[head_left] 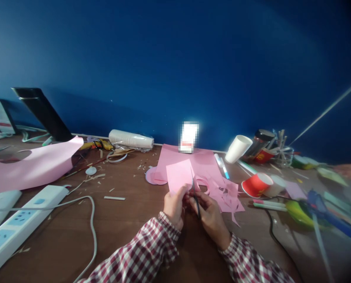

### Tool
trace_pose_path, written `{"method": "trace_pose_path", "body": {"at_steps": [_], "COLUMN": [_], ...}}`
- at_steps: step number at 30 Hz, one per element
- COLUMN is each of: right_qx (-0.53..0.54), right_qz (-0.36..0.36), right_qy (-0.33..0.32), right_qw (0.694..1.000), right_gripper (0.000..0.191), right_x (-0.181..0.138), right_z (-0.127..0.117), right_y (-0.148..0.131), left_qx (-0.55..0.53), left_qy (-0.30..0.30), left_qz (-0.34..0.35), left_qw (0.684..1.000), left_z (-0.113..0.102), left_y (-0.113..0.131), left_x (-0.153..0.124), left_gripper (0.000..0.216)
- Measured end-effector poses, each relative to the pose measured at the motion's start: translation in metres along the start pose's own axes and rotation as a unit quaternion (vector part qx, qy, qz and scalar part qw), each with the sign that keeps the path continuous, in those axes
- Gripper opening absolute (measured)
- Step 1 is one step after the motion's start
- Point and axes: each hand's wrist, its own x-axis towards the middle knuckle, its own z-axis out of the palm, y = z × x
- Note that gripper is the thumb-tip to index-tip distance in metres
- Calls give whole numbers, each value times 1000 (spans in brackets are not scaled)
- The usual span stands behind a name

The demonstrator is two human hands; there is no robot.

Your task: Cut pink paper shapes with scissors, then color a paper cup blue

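Note:
My left hand (174, 205) pinches the lower edge of a small pink paper piece (179, 175) and holds it upright over the brown table (128, 220). My right hand (211, 214) is closed on thin dark scissors (195, 195), whose blades point up into the right edge of that paper. Both wrists wear red-and-white checked sleeves. Behind the hands lie a larger pink sheet (193, 162), a pink paper disc (154, 175) and several pink offcuts (227, 194).
A white power strip (19, 224) and its cable (91, 220) lie at the left, with a big pink sheet (31, 167). A stack of white cups (131, 138) lies at the back. Red cup (255, 184), white cup (238, 148), pens (269, 205) and clutter fill the right.

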Motion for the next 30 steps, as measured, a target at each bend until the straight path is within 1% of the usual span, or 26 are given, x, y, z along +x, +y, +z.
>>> {"method": "trace_pose_path", "body": {"at_steps": [11, 18, 23, 30], "right_qx": [-18, -8, -8, 3], "right_qz": [-6, -2, -8, -7], "right_qy": [4, -2, -9, -11], "right_qw": [1000, 1000, 1000, 1000], "right_gripper": [28, 26, 26, 29], "right_x": [1, 0, 1, 0], "right_z": [-1, -1, -3, -3], "right_y": [3, 3, 2, 1], "left_qx": [-11, 7, 15, 19], "left_qy": [-1, 11, 9, 12], "left_qz": [-6, 2, 29, 27], "left_qw": [1000, 1000, 999, 999], "left_z": [-2, -2, -1, -1], "left_y": [-4, -3, -2, -2], "left_x": [2, 2, 2, 1], "left_gripper": [25, 26, 26, 26]}}
